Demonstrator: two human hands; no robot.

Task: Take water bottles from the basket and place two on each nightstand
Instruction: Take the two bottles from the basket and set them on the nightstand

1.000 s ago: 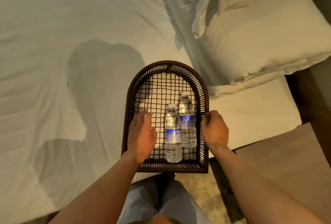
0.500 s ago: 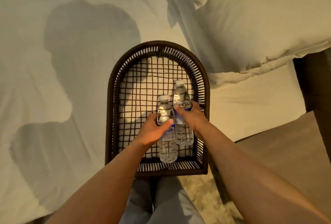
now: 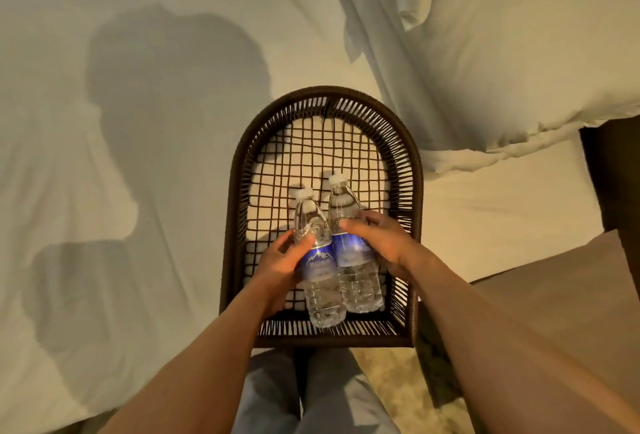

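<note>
Lying side by side in the basket (image 3: pixel 239 225), both bottles point caps away from the person, long axes along the basket's length. The left hand (image 3: pixel 280 265) is wrapped around the left bottle (image 3: pixel 317 260) at label height; the right hand (image 3: pixel 384 243) clasps the right bottle (image 3: pixel 353 250) likewise, fingers curled closed on each. The bottles touch one another. Basket walls stand close on the right and near end; upward is open, so a straight lift looks clear. The bed (image 3: pixel 138 52) supports the basket. No nightstand can be identified for certain.
</note>
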